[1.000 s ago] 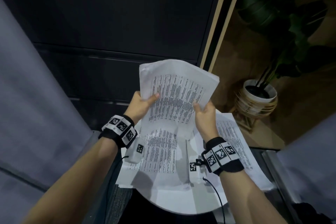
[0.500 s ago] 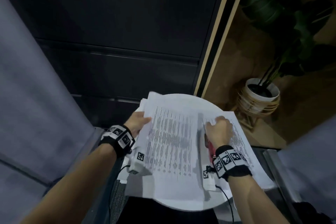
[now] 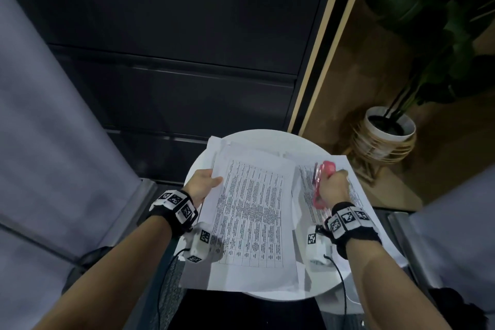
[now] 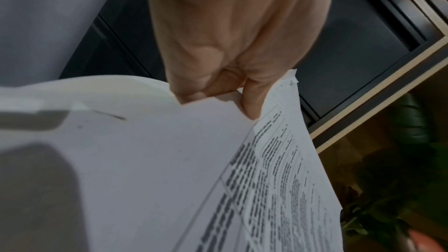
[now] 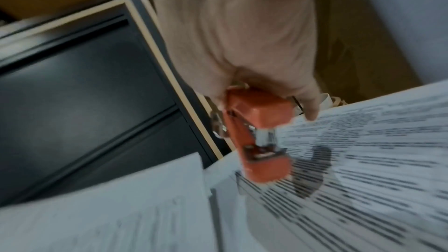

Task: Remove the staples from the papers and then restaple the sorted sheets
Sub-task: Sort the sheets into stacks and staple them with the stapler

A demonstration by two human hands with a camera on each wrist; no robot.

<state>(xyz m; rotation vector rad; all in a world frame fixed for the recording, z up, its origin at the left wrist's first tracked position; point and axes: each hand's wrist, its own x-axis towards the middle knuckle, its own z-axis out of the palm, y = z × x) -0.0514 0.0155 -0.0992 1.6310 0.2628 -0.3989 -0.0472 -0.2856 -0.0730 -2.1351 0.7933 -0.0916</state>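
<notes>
A stack of printed sheets [image 3: 251,211] lies on the round white table [image 3: 270,139]. My left hand [image 3: 206,185] pinches the stack's upper left edge, thumb on top; in the left wrist view the thumb of the left hand [image 4: 252,102] presses the sheets [image 4: 278,179] near a torn corner. My right hand [image 3: 333,187] grips a red stapler [image 3: 322,177], lifted just above another printed sheet [image 3: 348,195] on the right. In the right wrist view the stapler [image 5: 259,141] points its metal mouth down at that printed sheet [image 5: 363,160].
A dark cabinet [image 3: 174,48] stands behind the table. A potted plant in a white pot [image 3: 385,131] sits on the wooden floor at the right. Grey upholstered seats [image 3: 53,142] flank both sides. More loose sheets [image 3: 222,147] lie under the stack.
The sheets, held up in both hands a second ago, came down flat on the table. My right hand let go of them and picked up the red stapler.
</notes>
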